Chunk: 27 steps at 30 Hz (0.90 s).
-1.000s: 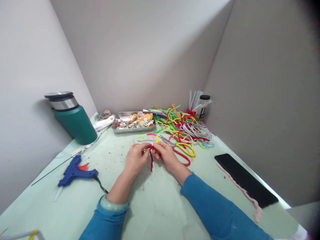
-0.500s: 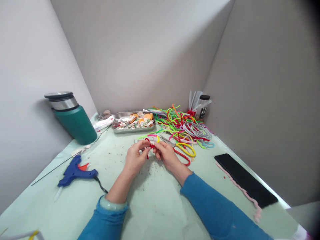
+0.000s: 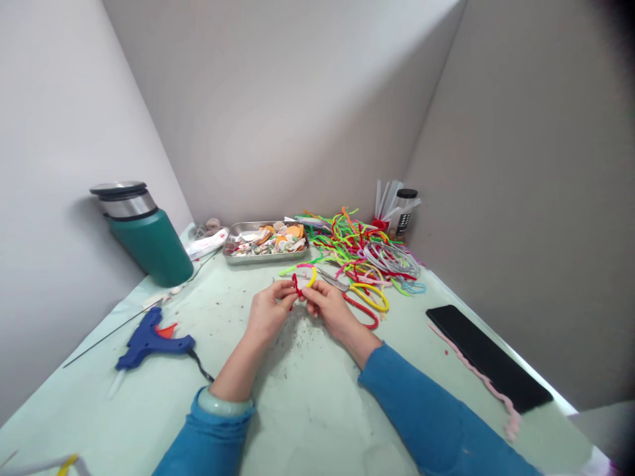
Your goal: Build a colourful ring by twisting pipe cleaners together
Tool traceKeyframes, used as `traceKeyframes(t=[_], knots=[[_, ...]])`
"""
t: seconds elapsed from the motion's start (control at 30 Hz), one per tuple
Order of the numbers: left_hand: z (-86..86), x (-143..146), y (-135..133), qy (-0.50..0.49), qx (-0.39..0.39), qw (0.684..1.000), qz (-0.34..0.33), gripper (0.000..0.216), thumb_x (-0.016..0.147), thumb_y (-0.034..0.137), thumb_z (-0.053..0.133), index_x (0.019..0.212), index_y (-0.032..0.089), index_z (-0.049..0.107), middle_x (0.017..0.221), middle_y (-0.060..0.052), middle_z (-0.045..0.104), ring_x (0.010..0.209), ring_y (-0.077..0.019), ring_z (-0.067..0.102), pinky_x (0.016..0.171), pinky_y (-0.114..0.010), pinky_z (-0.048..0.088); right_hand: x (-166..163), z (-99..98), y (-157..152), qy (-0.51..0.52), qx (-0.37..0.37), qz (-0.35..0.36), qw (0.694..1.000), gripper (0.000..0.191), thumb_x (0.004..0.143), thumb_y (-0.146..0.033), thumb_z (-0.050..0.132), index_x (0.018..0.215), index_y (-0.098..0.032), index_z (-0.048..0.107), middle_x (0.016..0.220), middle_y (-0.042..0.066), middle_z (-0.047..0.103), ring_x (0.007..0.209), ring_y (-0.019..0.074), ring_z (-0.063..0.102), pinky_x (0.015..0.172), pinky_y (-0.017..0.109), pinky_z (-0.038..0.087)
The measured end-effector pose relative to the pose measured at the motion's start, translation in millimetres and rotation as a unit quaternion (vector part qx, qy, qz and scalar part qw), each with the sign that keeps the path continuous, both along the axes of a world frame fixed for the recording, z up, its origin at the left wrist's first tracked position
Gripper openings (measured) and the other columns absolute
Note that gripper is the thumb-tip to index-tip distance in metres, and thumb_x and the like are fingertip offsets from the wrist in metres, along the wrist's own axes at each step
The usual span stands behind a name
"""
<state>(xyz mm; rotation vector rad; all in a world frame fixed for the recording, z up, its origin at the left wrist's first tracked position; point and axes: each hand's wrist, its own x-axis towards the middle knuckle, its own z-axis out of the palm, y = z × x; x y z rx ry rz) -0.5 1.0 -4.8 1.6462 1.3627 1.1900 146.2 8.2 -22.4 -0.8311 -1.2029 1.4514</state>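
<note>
Between the fingertips of both hands is a small bent piece of red pipe cleaner [image 3: 296, 284]. My left hand [image 3: 266, 312] pinches it from the left, and my right hand [image 3: 331, 311] is closed on its right side. Just beyond my fingers curves a yellow, pink and green pipe cleaner [image 3: 313, 276]; I cannot tell whether it is joined to the red one. Scissors with one yellow and one red handle loop [image 3: 371, 297] lie right beside my right hand, their blades pointing up and left.
A metal tray [image 3: 262, 258] of mixed small pieces stands at the back, beside a tangled heap of pipe cleaners [image 3: 357, 241]. Left are a green bottle [image 3: 149, 244] and a blue glue gun [image 3: 149, 340]. A black phone-like slab [image 3: 489, 357] and pink strand [image 3: 471, 370] lie right.
The red pipe cleaner has turned between my fingers, and more of it shows above them. My right fingers have shifted slightly; both arms stay in place.
</note>
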Motion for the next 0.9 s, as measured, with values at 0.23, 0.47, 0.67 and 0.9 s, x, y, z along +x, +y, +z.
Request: traceKeyframes(t=[0.23, 0.47, 0.67, 0.9], knots=[[2.6, -3.5, -0.8, 0.107, 0.007, 0.994, 0.01, 0.023, 0.074, 0.031, 0.056, 0.086, 0.018, 0.07, 0.087, -0.005, 0.071, 0.081, -0.0192, 0.063, 0.078, -0.029, 0.045, -0.6, 2.4, -1.0, 0.006, -0.007, -0.007, 1.0, 0.022, 0.072, -0.037, 0.064, 0.073, -0.016, 0.056, 0.053, -0.005, 0.052, 0.042, 0.0054, 0.042, 0.039, 0.018, 0.028], [2.3, -2.4, -0.4, 0.055, 0.012, 0.998, -0.016, 0.023, 0.073, 0.031, 0.055, 0.081, 0.016, 0.069, 0.075, -0.003, 0.069, 0.069, -0.0154, 0.059, 0.068, -0.025, 0.044, 1.4, -0.9, 0.1, -0.008, -0.005, 0.004, 1.0, 0.024, 0.075, -0.039, 0.061, 0.072, -0.016, 0.057, 0.052, -0.004, 0.052, 0.042, 0.0058, 0.041, 0.04, 0.019, 0.027], [5.7, -1.7, -1.6, 0.016, 0.003, 1.0, -0.02, 0.022, 0.071, 0.031, 0.058, 0.082, 0.015, 0.068, 0.08, -0.005, 0.07, 0.074, -0.017, 0.061, 0.074, -0.027, 0.045, 1.8, 0.3, -0.1, -0.008, -0.005, 0.003, 1.0, 0.024, 0.075, -0.039, 0.061, 0.071, -0.015, 0.058, 0.05, -0.003, 0.051, 0.041, 0.0061, 0.04, 0.039, 0.019, 0.026], [6.9, -0.9, -2.2, -0.022, 0.004, 1.0, -0.014, 0.021, 0.068, 0.029, 0.061, 0.081, 0.015, 0.069, 0.081, -0.006, 0.071, 0.079, -0.0187, 0.063, 0.079, -0.03, 0.046, 1.6, 1.1, -0.3, 0.008, -0.005, 0.005, 1.0, 0.022, 0.075, -0.037, 0.062, 0.07, -0.015, 0.058, 0.057, -0.002, 0.056, 0.042, 0.0054, 0.042, 0.04, 0.019, 0.028]])
